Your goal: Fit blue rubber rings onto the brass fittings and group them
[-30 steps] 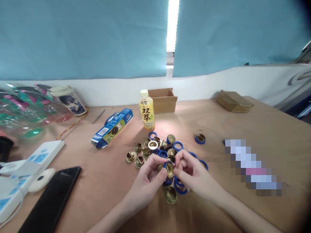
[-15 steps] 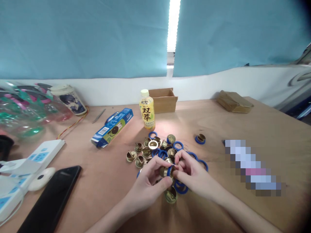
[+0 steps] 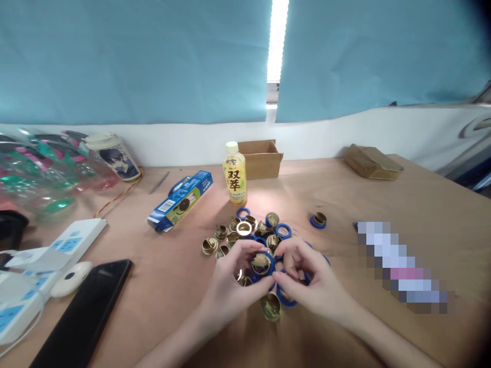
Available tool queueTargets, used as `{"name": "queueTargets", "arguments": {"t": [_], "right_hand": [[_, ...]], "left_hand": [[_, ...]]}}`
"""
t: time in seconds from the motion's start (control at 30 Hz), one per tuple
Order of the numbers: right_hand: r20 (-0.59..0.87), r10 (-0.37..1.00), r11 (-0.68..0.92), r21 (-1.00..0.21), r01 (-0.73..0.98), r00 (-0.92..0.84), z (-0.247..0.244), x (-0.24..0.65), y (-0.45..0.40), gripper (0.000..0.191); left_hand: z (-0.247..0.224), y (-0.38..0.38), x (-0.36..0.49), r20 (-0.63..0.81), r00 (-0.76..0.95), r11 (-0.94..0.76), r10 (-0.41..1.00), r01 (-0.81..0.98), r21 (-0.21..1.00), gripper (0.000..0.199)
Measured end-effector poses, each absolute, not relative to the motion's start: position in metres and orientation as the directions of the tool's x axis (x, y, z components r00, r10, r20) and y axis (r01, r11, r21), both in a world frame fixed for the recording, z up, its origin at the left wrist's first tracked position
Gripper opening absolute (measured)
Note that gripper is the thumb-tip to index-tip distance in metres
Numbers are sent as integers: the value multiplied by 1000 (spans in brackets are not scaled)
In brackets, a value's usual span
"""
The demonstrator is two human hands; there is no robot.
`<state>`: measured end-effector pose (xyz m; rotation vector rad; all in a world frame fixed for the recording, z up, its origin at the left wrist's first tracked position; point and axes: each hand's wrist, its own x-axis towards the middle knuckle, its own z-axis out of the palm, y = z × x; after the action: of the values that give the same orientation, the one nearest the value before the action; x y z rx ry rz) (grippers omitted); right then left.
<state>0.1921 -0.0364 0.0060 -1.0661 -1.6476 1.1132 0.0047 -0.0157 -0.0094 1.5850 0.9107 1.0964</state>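
A round brass fitting with a blue ring (image 3: 262,262) is held above a pile of similar parts, its slotted face turned towards me. My left hand (image 3: 233,278) grips it from the left, thumb below and fingers above. At its right edge, the curled fingertips and thumb of my right hand (image 3: 307,271) close on the blue rim. Under and behind my hands lie several loose brass fittings (image 3: 209,246) and blue rings (image 3: 284,230). A white ring (image 3: 244,228) rests on the pile. One brass fitting (image 3: 271,306) sits just below my hands, partly hidden.
Behind the pile stand a yellow drink bottle (image 3: 235,176) and an open cardboard box (image 3: 263,159). A blue carton (image 3: 180,200), black phone (image 3: 82,314) and power strip (image 3: 57,260) lie left. Rightward are a fitting with a blue ring (image 3: 318,220) and a blurred-out item (image 3: 401,266).
The held fitting has turned from edge-on to show its slotted face. My right fingers have shifted along its rim, and the whole view has slid slightly.
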Motion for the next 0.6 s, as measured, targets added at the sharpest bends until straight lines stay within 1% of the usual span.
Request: {"name": "queueTargets", "arguments": {"t": [0.07,0.2,0.27,0.33,0.37,0.43,0.5,0.57,0.6], "right_hand": [[239,927,320,-907,275,-291,3,192,-36,23],[385,877,479,-754,449,-288,-4,194,-32,7],[452,825,565,-649,510,-338,-7,195,-30,2],[499,776,628,-561,539,-385,-9,195,-30,6],[520,763,642,-538,546,-385,-9,196,-30,9],[552,763,633,-533,562,-336,-7,198,-28,10],[562,789,582,-553,596,-249,-2,203,-25,11],[537,835,470,-579,666,-122,4,212,-20,9],[486,872,379,-603,702,-54,7,219,-17,11]], "left_hand": [[-11,-16,4,299,332,-359,895,136,923,42],[-15,-16,2,411,413,-545,813,290,787,46],[-17,-17,1,430,440,-583,788,313,749,48],[-18,-17,0,442,447,-602,778,328,728,49],[-18,-17,-1,447,449,-610,774,337,717,51],[-17,-15,-2,461,456,-629,761,350,694,54],[-17,-13,-4,487,464,-659,740,358,661,54],[-18,-9,-6,520,454,-684,724,370,629,51],[-18,-7,-7,531,445,-689,721,380,617,48]]}}
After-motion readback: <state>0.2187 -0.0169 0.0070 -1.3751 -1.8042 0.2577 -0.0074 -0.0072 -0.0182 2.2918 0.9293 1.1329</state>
